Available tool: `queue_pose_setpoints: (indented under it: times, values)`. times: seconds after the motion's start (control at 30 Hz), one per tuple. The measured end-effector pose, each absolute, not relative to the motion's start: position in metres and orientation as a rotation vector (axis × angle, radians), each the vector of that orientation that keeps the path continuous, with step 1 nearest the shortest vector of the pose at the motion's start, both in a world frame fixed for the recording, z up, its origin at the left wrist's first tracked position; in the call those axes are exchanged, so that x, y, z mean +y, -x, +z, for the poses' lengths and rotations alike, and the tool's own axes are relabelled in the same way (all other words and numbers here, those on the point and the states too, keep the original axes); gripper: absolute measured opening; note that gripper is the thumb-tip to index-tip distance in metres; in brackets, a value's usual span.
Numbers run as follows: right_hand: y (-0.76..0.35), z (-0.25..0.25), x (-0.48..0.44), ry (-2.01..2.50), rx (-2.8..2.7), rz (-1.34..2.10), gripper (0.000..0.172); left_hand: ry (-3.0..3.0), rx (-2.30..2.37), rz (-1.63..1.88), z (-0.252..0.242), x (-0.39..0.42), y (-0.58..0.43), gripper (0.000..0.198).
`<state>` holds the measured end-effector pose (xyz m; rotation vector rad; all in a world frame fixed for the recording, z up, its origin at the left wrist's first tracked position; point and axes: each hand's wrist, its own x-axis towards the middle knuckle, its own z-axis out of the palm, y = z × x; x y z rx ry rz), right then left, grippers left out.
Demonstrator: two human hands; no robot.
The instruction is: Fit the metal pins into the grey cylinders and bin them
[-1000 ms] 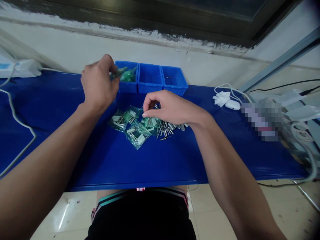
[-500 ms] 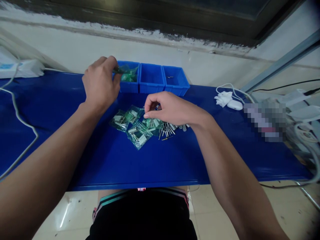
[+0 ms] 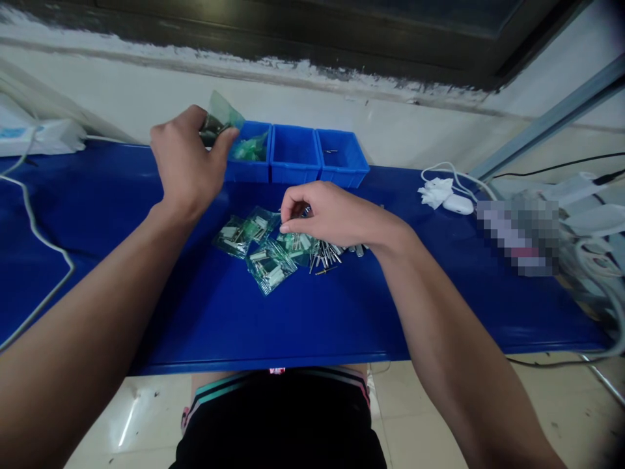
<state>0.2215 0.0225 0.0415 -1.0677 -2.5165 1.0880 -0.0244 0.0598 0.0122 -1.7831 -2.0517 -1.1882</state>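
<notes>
A green-tinted plastic bag [image 3: 223, 114] is pinched between the thumb and fingers of my left hand [image 3: 188, 156], raised at the left blue bin [image 3: 249, 170]. More crumpled green bags [image 3: 252, 150] lie inside that bin. My right hand [image 3: 325, 208] hovers low over the table with thumb and fingertips together; whatever they hold is too small or hidden to make out. Under and beside it are several filled green bags [image 3: 271, 266] with white pieces and metal pins inside. A loose heap of metal pins [image 3: 325, 255] is partly covered by the right hand.
The middle blue bin [image 3: 295, 170] and the right blue bin [image 3: 344, 174], with a few pins, stand against the wall. A white cable [image 3: 46, 238] runs along the left of the blue table [image 3: 273, 332]. Crumpled tissue [image 3: 436, 193] and a white case [image 3: 458, 205] lie at right.
My left hand has moved slightly left and lifted a green bag up out of the left bin. My right hand has stayed nearly in place.
</notes>
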Motion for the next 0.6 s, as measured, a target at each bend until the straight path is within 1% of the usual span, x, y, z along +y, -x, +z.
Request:
queue_pose_setpoints:
  times: [0.2, 0.27, 0.43, 0.6]
  values:
    - [-0.2195, 0.0429, 0.0211, 1.115, -2.512, 1.086, 0.011, 1.838, -1.930, -1.403, 0.0121, 0.0607, 0.0252, 0.050]
    - [-0.2194, 0.0434, 0.0203, 1.131, -2.510, 1.087, 0.011, 1.853, -1.896, -1.440, 0.0114, 0.0605, 0.0249, 0.050]
    - [-0.2201, 0.0417, 0.0206, 1.093, -2.515, 1.081, 0.012, 1.905, -1.769, -1.486, 0.0099, 0.0627, 0.0255, 0.045]
    - [-0.2205, 0.0405, 0.0215, 1.082, -2.526, 1.067, 0.012, 1.880, -1.816, -1.471, 0.0120, 0.0668, 0.0270, 0.054]
